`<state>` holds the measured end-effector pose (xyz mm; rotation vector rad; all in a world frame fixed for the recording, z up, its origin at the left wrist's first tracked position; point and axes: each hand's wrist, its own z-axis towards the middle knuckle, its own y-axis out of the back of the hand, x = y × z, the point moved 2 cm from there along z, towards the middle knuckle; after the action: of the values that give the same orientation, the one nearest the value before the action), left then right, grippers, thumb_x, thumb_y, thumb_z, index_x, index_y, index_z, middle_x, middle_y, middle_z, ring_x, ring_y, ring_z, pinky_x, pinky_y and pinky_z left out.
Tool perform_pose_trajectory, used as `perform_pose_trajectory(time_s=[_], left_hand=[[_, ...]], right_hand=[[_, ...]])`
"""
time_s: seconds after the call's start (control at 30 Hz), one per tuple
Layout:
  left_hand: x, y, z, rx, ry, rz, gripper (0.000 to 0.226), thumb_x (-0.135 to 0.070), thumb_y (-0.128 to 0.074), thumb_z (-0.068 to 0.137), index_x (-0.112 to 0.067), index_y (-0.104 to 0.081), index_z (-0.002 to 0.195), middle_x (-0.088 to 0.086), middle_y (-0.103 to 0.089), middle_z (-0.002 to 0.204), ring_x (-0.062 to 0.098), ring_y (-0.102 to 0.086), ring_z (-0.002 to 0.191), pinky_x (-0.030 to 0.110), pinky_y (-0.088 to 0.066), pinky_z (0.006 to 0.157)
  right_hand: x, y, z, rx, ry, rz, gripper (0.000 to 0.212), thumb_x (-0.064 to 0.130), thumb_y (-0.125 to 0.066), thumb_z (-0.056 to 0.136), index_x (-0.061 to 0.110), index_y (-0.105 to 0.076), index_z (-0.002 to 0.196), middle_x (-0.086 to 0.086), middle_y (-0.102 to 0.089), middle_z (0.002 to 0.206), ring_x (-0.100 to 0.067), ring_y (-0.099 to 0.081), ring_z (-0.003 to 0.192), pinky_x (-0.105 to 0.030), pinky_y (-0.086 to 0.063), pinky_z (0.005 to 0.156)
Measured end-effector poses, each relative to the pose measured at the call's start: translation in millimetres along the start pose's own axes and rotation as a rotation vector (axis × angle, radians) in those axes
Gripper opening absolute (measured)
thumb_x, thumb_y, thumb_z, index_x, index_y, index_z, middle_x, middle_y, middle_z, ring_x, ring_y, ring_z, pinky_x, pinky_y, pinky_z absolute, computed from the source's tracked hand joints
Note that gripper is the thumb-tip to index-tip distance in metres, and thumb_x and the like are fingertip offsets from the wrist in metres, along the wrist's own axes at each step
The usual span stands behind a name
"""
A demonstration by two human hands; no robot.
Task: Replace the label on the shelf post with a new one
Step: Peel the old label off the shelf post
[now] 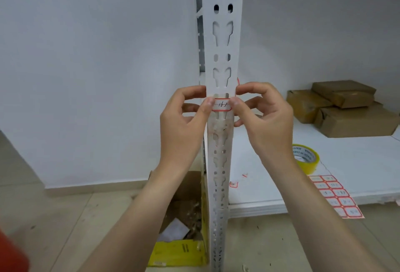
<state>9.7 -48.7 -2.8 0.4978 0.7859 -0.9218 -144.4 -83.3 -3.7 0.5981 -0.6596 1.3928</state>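
A white slotted shelf post (223, 50) runs upright through the middle of the view. A small white label with a red border (221, 105), handwritten "16-3", lies across the post's front face. My left hand (186, 124) pinches the label's left end with thumb and fingers. My right hand (264, 117) holds its right end, thumb pressed on the front. Just below the label the post shows grimy residue (220, 124). A sheet of red-bordered labels (335, 196) lies on the white shelf board (357, 163) at the right.
A roll of yellow tape (307, 156) sits on the shelf board beside stacked brown cardboard boxes (346, 107). An open yellow carton of scraps (184, 228) stands on the tiled floor left of the post. Small red label scraps (233, 184) lie on the board.
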Motion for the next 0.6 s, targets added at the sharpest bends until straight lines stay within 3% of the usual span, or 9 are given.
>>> perform_pose_trajectory(time_s=[0.2,0.4,0.6], left_hand=[[2,-5,-5,-0.028,-0.019,-0.068,0.02,-0.026,-0.072,0.096,-0.042,-0.063,0.103,-0.022,-0.071,0.107,0.002,-0.07,0.097,0.009,-0.056,0.066],[13,-9,-9,-0.07,0.014,-0.206,0.01,-0.023,-0.073,0.095,-0.028,-0.07,0.104,0.0,-0.078,0.112,0.024,-0.076,0.1,0.027,-0.064,0.067],[17,-12,-19,-0.071,-0.007,-0.182,0.025,-0.017,-0.07,0.097,-0.018,-0.071,0.122,-0.003,-0.075,0.119,0.02,-0.074,0.104,0.018,-0.061,0.07]], right_hand=[[-9,-1,-6,-0.033,0.07,-0.025,0.021,0.015,-0.078,0.093,0.024,-0.067,0.108,0.012,-0.072,0.112,-0.018,-0.073,0.086,-0.023,-0.063,0.06],[-17,-4,-15,-0.08,0.094,-0.035,0.021,0.017,-0.077,0.093,0.033,-0.068,0.104,0.018,-0.074,0.104,-0.019,-0.074,0.085,-0.035,-0.064,0.06],[-20,-3,-21,-0.093,0.201,-0.114,0.02,0.014,-0.076,0.095,0.025,-0.072,0.111,0.008,-0.076,0.109,-0.018,-0.074,0.083,-0.036,-0.064,0.061]])
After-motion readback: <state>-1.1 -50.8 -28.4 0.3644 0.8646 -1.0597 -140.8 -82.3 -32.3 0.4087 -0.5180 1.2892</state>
